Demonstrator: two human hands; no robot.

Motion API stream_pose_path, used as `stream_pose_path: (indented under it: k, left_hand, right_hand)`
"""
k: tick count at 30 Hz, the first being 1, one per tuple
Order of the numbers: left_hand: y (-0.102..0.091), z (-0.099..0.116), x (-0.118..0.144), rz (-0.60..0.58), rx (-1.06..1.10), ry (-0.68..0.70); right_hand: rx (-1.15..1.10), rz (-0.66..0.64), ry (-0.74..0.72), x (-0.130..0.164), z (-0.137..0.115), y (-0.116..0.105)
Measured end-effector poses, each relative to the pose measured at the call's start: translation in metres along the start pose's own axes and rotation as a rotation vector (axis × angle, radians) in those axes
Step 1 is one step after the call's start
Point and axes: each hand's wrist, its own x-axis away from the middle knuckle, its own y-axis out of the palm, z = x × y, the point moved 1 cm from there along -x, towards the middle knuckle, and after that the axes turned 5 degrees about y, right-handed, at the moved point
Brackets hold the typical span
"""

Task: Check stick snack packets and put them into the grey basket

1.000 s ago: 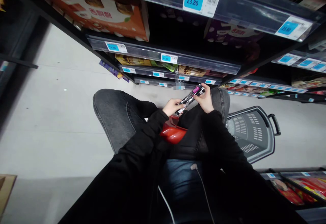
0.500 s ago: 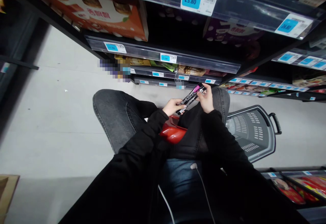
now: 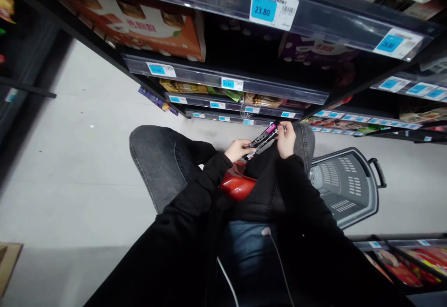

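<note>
A slim black packet (image 3: 261, 140) with white print and a pink patch is held slantwise above my lap, between my knees. My left hand (image 3: 239, 150) pinches its lower end, thumb on top. My right hand (image 3: 286, 139) closes with thumb and fingertips on the upper end, beside the pink patch. Below the packet, a glossy red stool (image 3: 238, 186) shows between my legs. What is printed on the packet is too small to read.
Store shelves (image 3: 226, 90) with price tags and packaged goods stand close in front. A grey shopping basket (image 3: 345, 186) rests on the floor at my right. Behind it is a low rack of red packages (image 3: 401, 267). A white cable (image 3: 279, 260) hangs over my front.
The shelves and hands sit slightly lower in the picture. My right hand has turned a little at the packet's upper end; both hands still hold it.
</note>
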Motion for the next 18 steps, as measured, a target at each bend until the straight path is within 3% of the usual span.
stream_pose_path:
  k: [3,8,11,14,16,18]
  left_hand:
    - [-0.004,-0.003,0.000,0.026,-0.005,0.022]
    - [-0.006,-0.007,-0.001,0.047,-0.070,0.017]
    - [-0.008,-0.008,-0.005,0.115,-0.193,0.102]
    - [-0.019,-0.012,-0.008,0.224,-0.371,0.108]
    - [-0.029,-0.019,-0.008,0.215,-0.564,-0.032]
    - [-0.036,-0.031,-0.006,0.119,-0.797,-0.208]
  right_hand:
    - [0.083,0.152,-0.095,0.004,-0.005,-0.001]
    - [-0.091,0.035,-0.010,0.002,-0.010,0.002]
    - [-0.087,0.125,-0.032,0.000,-0.014,-0.005]
    - [-0.097,0.352,-0.084,0.002,-0.018,-0.030]
    - [-0.176,0.502,-0.084,0.006,-0.018,-0.060]
    - [-0.257,0.660,-0.098,0.011,-0.014,-0.099]
